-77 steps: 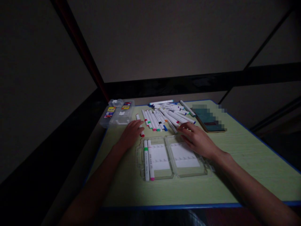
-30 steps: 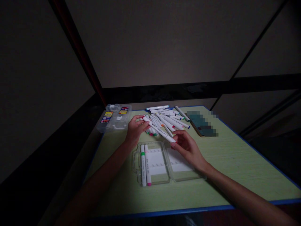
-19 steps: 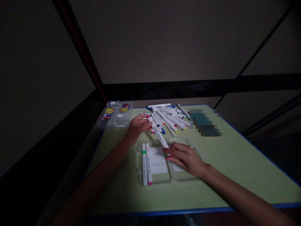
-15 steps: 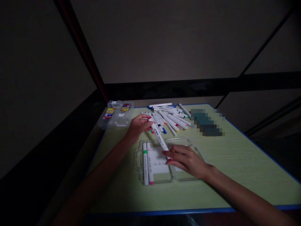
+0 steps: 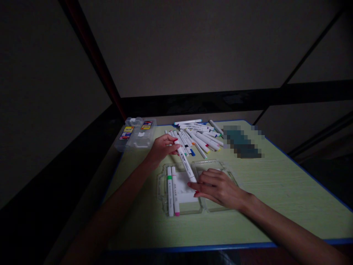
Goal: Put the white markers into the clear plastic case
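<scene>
A white marker (image 5: 185, 164) slants in the air above a clear plastic case (image 5: 189, 212) that lies unfolded on the table. My left hand (image 5: 163, 149) pinches the marker's far end between thumb and fingers. At its near end my right hand (image 5: 220, 187) grips it with thumb and index finger, hiding that tip. Two markers lie side by side along the case's left part: one with a green band (image 5: 170, 191) and one with a pink end (image 5: 175, 191). A white paper (image 5: 186, 197) shows in or under the case.
Beyond my hands lies a loose pile of white markers (image 5: 202, 138) with coloured ends. More clear plastic cases (image 5: 140, 138) with labels sit at the table's back left. A blurred-out dark object (image 5: 242, 143) is at the right. The green table (image 5: 281, 206) has a blue edge.
Both hands keep hold of the same marker. Its near end and my right hand have dipped slightly, and the right fingers have shifted a little on it. The two markers in the case stay put.
</scene>
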The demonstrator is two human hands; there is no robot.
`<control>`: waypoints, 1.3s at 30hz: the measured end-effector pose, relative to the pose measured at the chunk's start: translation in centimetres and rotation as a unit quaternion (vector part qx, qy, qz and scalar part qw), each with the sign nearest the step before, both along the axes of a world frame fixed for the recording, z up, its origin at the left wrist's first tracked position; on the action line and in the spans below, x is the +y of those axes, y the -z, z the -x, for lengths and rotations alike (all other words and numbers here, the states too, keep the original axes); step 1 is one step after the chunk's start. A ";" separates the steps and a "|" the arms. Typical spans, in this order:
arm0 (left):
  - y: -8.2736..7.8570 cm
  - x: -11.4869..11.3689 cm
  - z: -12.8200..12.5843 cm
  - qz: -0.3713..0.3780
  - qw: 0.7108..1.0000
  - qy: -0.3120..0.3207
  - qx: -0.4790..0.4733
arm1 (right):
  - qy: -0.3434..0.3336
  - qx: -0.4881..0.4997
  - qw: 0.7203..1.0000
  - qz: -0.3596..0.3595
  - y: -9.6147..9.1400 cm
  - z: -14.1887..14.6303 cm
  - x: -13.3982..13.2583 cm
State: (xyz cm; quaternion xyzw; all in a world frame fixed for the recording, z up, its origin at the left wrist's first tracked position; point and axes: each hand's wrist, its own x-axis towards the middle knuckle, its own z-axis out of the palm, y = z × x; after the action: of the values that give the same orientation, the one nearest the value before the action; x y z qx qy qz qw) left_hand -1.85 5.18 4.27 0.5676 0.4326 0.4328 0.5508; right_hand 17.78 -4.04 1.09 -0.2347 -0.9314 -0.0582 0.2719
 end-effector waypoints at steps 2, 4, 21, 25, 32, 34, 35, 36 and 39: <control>-0.2 0.1 0.1 0.001 1.000 0.009 0.012 | 0.000 0.003 1.000 -0.003 -0.1 0.0 -0.1; -0.3 0.3 0.3 0.005 0.999 0.015 0.029 | -0.002 0.003 1.000 0.003 -0.2 0.1 -0.2; 1.2 1.2 1.4 -0.073 0.958 0.145 0.237 | -0.021 -0.041 0.992 0.116 -0.4 2.6 -2.9; 1.4 1.3 1.6 -0.115 0.938 0.163 0.283 | -0.027 -0.050 0.987 0.151 -0.2 2.8 -3.0; 1.9 1.2 1.6 -0.126 0.920 0.175 0.329 | -0.028 -0.072 0.981 0.176 0.4 2.9 -3.1; 2.1 1.2 1.6 -0.125 0.917 0.179 0.333 | -0.030 -0.070 0.981 0.176 0.3 2.9 -3.0; 2.2 1.2 1.6 -0.126 0.916 0.182 0.333 | -0.033 -0.070 0.981 0.175 0.3 2.9 -3.0; 2.3 1.3 1.7 -0.127 0.915 0.186 0.333 | -0.035 -0.072 0.982 0.173 0.3 2.9 -3.0; 2.5 1.4 1.8 -0.127 0.913 0.195 0.335 | -0.038 -0.079 0.982 0.165 0.2 3.0 -2.9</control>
State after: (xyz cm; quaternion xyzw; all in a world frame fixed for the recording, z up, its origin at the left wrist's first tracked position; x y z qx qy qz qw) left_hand -3.65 6.60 1.74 0.8176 0.4142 0.1525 0.3698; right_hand 14.83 -6.94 0.88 -0.2356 -0.9550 0.0885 0.1567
